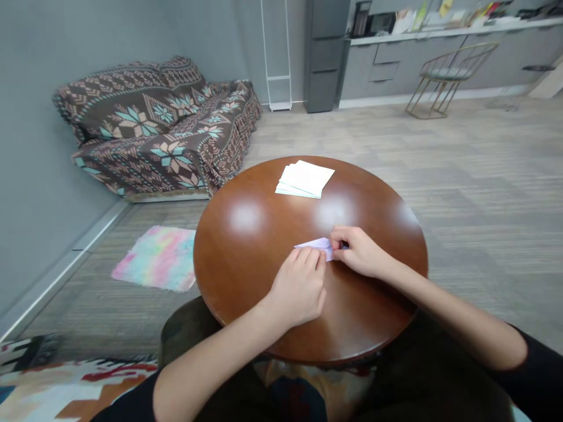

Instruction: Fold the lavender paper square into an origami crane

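Note:
A small folded sheet of lilac paper [317, 244] lies on the round wooden table [246, 264], its pointed end toward the left. My left hand [301, 281] rests over its near edge with the fingers bent and pressed on the paper. On the other side, my right hand [354, 249] pinches the paper's right end between thumb and fingers. Both hands cover parts of the paper, so its full folded shape is hidden.
Farther back on the table is a loose stack of white paper sheets [305, 178]. A patterned sofa [167, 129] stands at the left, with a fluffy pastel mat [156, 258] on the floor. Behind are a grey fridge [326, 55], a kitchen counter [413, 35] and a metal-framed chair [448, 73].

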Tool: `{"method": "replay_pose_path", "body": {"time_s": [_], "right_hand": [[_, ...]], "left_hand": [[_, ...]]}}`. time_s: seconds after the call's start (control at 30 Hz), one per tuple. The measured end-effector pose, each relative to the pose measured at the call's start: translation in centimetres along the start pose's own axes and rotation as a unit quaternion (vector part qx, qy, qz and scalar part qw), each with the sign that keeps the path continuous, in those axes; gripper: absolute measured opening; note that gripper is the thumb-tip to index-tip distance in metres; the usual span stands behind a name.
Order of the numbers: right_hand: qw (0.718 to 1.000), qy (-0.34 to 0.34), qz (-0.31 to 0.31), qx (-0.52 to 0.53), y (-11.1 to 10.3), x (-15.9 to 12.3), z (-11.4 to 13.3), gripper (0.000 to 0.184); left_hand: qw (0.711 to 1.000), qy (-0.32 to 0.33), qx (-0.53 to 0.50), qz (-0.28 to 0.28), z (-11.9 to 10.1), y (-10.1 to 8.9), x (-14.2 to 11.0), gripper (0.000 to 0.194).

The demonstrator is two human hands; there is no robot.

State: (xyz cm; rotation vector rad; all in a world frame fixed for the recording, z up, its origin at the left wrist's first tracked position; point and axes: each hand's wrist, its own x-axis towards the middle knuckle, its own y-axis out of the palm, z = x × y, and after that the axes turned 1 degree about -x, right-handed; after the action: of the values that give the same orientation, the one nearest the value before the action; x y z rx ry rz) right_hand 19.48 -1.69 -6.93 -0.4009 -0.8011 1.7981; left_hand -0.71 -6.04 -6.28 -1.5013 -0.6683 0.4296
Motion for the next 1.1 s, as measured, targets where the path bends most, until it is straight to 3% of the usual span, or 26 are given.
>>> {"method": "replay_pose_path", "body": {"time_s": [0.2, 0.27, 0.33, 0.47, 0.57, 0.7, 0.83, 0.97, 1.1], "right_hand": [[0.996, 0.079, 0.040, 0.025, -2.8, -1.1, -0.8, 0.012], [0.995, 0.092, -0.001, 0.034, -3.5, -0.7, -0.9, 0.008], [0.997, 0.061, -0.045, 0.020, -3.6, 0.1, -0.8, 0.013], [0.998, 0.004, 0.059, 0.001, -2.8, 1.3, -0.2, 0.010], [0.995, 0.028, 0.087, -0.041, -2.2, 0.9, 0.2, 0.010], [0.992, 0.077, 0.050, -0.092, -1.3, -0.4, 1.5, 0.012], [0.994, 0.073, 0.068, -0.052, -0.4, -1.2, 2.8, 0.015], [0.986, 0.079, 0.142, 0.037, -1.5, -1.3, 2.2, 0.012], [0.997, 0.071, 0.021, -0.035, -3.3, -0.7, 0.7, 0.009]], "left_hand": [[0.999, 0.006, -0.038, -0.006, 0.4, -0.4, -0.3, 0.049], [0.998, 0.028, -0.055, -0.006, 0.9, -0.6, -0.4, 0.051], [0.996, 0.057, -0.072, -0.006, 1.5, -0.7, -0.5, 0.049], [0.991, 0.093, -0.097, -0.022, 2.5, -0.8, -0.7, 0.042], [0.992, 0.064, -0.092, -0.051, 2.3, -0.6, -0.8, 0.036], [0.995, 0.012, -0.066, -0.072, 0.9, 0.1, -0.5, 0.038], [0.996, -0.034, -0.043, -0.071, -0.1, 0.7, -0.1, 0.038], [0.996, -0.037, -0.033, -0.077, 0.3, 0.9, 0.0, 0.029], [0.998, 0.004, -0.015, -0.058, 1.3, 0.8, -0.2, 0.027]]}}
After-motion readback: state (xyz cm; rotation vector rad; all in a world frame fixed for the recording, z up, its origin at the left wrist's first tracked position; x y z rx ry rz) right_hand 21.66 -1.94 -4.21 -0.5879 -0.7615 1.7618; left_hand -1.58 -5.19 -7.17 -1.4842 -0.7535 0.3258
